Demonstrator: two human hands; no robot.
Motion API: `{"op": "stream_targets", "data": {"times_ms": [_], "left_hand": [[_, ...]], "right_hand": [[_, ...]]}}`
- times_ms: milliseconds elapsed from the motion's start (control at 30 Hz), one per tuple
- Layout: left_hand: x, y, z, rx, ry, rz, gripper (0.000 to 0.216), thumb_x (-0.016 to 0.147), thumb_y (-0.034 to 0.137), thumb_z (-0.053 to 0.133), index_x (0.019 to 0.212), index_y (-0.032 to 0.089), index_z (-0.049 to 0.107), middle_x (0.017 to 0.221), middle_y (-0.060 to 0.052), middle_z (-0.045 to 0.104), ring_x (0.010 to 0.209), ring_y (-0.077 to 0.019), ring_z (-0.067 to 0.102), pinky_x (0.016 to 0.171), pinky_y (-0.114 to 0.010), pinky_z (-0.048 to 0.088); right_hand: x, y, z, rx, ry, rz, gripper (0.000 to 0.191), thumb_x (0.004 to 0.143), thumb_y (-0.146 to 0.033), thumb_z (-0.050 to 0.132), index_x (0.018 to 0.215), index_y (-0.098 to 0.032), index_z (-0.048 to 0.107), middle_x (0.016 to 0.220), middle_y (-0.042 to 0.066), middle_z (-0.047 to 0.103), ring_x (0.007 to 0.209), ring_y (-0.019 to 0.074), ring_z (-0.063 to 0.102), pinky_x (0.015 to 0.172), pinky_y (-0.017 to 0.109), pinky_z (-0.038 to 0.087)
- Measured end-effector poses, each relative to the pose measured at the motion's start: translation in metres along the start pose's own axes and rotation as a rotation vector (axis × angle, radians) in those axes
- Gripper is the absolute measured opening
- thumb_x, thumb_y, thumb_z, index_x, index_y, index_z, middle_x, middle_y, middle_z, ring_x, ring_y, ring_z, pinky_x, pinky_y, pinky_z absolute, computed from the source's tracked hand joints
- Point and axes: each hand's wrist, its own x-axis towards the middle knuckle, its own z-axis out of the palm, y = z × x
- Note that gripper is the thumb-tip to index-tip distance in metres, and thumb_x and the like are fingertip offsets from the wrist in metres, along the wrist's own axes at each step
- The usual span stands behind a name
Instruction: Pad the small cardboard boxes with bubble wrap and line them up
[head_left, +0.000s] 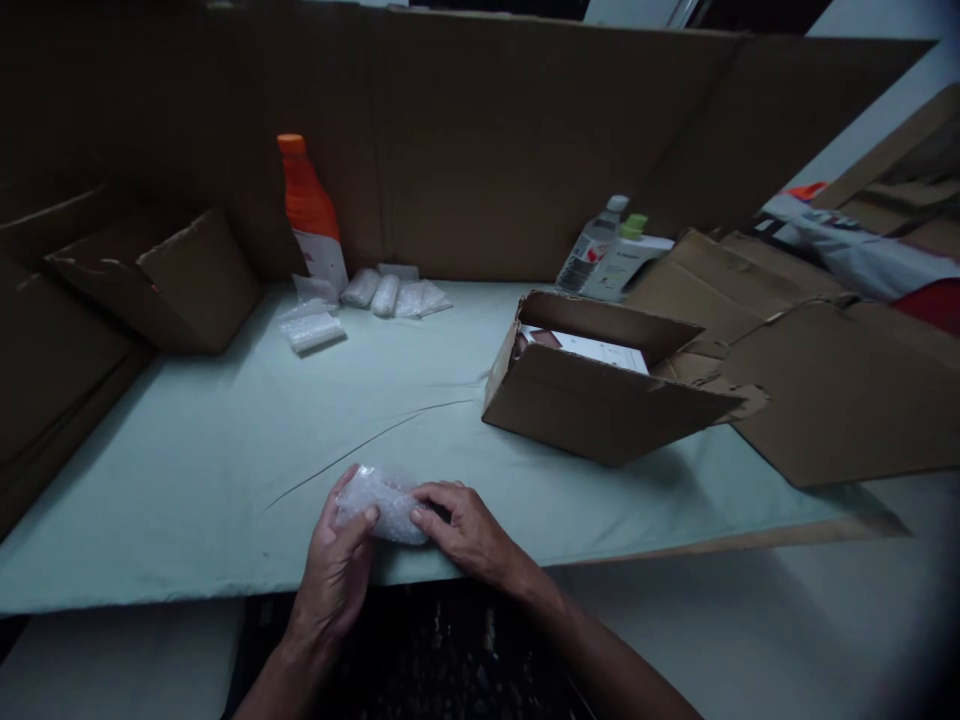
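A bubble-wrapped bundle (386, 508) is held between both hands just above the table's front edge. My left hand (337, 560) wraps round its left end, thumb pressed on top. At the right end, my right hand (465, 525) pinches the wrap between thumb and fingers. What lies inside the bubble wrap cannot be made out. Farther back on the table, several similar wrapped bundles (385, 295) lie in a group, with another bundle (313, 333) nearer on the left.
An orange and white bottle (309, 210) stands by the cardboard wall (480, 150). Right of centre is an open carton (600, 405) with white boxes inside. A clear bottle (592, 245) and a green-capped bottle (624, 262) stand behind it. More cartons (195, 290) flank the pale green tablecloth (217, 480).
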Motion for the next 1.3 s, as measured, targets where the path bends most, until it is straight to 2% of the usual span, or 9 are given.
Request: {"op": "stream_targets", "data": {"times_ms": [133,233,333,467,667,833,1033,1167,1300], "left_hand": [[-0.005,0.005,0.005,-0.021,-0.004,0.01,0.077,0.055,0.037,0.092,0.123,0.019,0.061,0.097,-0.003,0.072,0.089,-0.0186,0.068,0.082,-0.029,0.054],[-0.007,0.006,0.008,-0.004,-0.014,-0.005,0.079,0.054,0.039,0.092,0.123,0.018,0.062,0.096,-0.005,0.074,0.09,-0.0234,0.07,0.082,-0.033,0.055],[-0.006,0.002,0.007,0.026,0.008,-0.023,0.089,0.05,0.04,0.093,0.129,0.017,0.06,0.093,-0.005,0.074,0.089,-0.0252,0.071,0.079,-0.034,0.056],[-0.003,-0.003,0.001,0.107,-0.04,-0.027,0.092,0.055,0.043,0.092,0.136,0.019,0.055,0.095,-0.004,0.074,0.089,-0.0227,0.07,0.076,-0.029,0.054],[0.008,-0.001,-0.002,0.214,-0.147,-0.035,0.086,0.059,0.046,0.09,0.133,0.019,0.058,0.103,-0.004,0.073,0.091,-0.0193,0.067,0.076,-0.025,0.05],[0.035,0.013,0.009,0.197,-0.185,0.044,0.076,0.054,0.047,0.09,0.12,0.02,0.067,0.111,-0.005,0.073,0.1,-0.0199,0.065,0.083,-0.026,0.051],[0.07,0.02,0.018,0.479,-0.254,0.057,0.07,0.062,0.059,0.083,0.116,0.018,0.066,0.112,-0.011,0.076,0.102,-0.0239,0.068,0.097,-0.038,0.049],[0.073,0.016,0.017,0.587,-0.232,0.091,0.074,0.056,0.065,0.082,0.111,0.017,0.067,0.106,-0.012,0.077,0.088,-0.0232,0.069,0.095,-0.041,0.051],[0.072,0.006,0.013,0.656,-0.219,0.171,0.067,0.058,0.063,0.079,0.107,0.018,0.069,0.105,-0.012,0.077,0.1,-0.0275,0.069,0.101,-0.044,0.049]], "right_hand": [[-0.001,0.008,-0.003,0.092,0.149,-0.021,0.045,0.084,-0.038,0.07,0.125,-0.02,0.065,0.138,0.013,0.058,0.124,0.0272,0.056,0.103,0.04,0.045],[-0.002,0.006,-0.005,0.268,0.042,0.048,0.07,0.08,-0.049,0.075,0.14,-0.021,0.054,0.137,0.012,0.059,0.113,0.0253,0.06,0.095,0.038,0.049],[-0.003,0.0,-0.004,0.383,-0.083,0.071,0.059,0.08,-0.047,0.075,0.131,-0.02,0.062,0.115,0.006,0.069,0.097,0.0207,0.062,0.087,0.033,0.049],[-0.004,0.0,-0.002,0.372,0.005,0.092,0.036,0.082,-0.04,0.072,0.11,-0.018,0.073,0.088,0.001,0.069,0.078,0.0154,0.058,0.072,0.027,0.045],[-0.008,0.0,-0.017,0.351,0.084,0.106,0.028,0.083,-0.038,0.07,0.1,-0.016,0.076,0.084,0.002,0.071,0.074,0.0142,0.059,0.067,0.026,0.044],[-0.014,-0.025,-0.066,0.262,0.191,0.069,0.027,0.084,-0.038,0.07,0.102,-0.018,0.075,0.094,0.004,0.074,0.085,0.018,0.065,0.077,0.029,0.05],[-0.024,-0.049,-0.157,0.009,0.524,-0.007,0.035,0.084,-0.045,0.072,0.108,-0.02,0.075,0.099,0.005,0.075,0.084,0.0187,0.067,0.074,0.029,0.052],[-0.026,-0.045,-0.214,-0.175,0.714,-0.002,0.042,0.079,-0.052,0.075,0.104,-0.018,0.076,0.093,0.005,0.074,0.078,0.0193,0.066,0.068,0.028,0.051],[-0.03,-0.049,-0.25,-0.286,0.775,0.032,0.043,0.077,-0.055,0.076,0.099,-0.018,0.077,0.091,0.005,0.075,0.077,0.0206,0.066,0.068,0.03,0.052]]}}
